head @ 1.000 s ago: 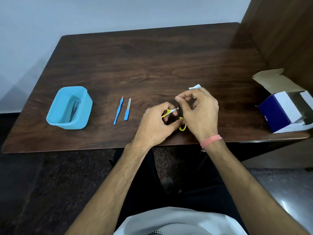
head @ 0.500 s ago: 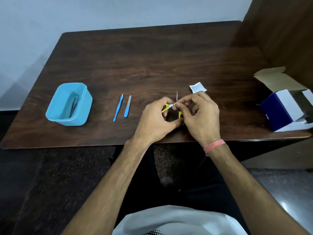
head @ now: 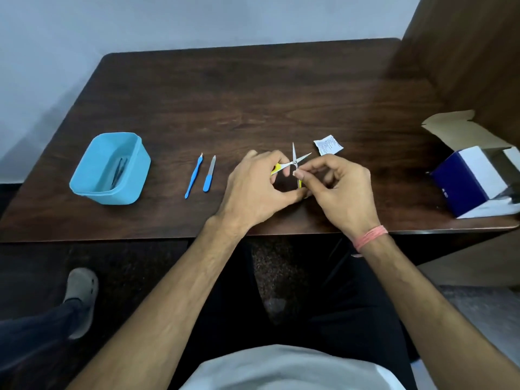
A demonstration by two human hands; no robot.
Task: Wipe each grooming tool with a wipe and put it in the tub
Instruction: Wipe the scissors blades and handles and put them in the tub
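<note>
Small yellow-handled scissors [head: 294,161] are spread open above the table's front middle, blades pointing away. My left hand [head: 253,190] grips the left yellow handle. My right hand [head: 339,190] pinches at the other handle just below the pivot; whether a wipe sits under its fingers is hidden. A blue cuticle tool [head: 193,176] and a blue-handled nail file [head: 209,174] lie side by side left of my hands. The light blue tub [head: 84,187] stands at the left with dark tweezers [head: 118,170] inside.
A torn white wipe sachet [head: 327,144] lies just beyond my right hand. An open blue and white carton [head: 472,181] sits at the table's right edge, next to a wooden side panel [head: 464,52]. A foot in a grey shoe [head: 80,296] is on the floor, lower left.
The scissor blades have spread apart into a V and show clearly above my fingers. Both hands stay together at the same spot on the table.
</note>
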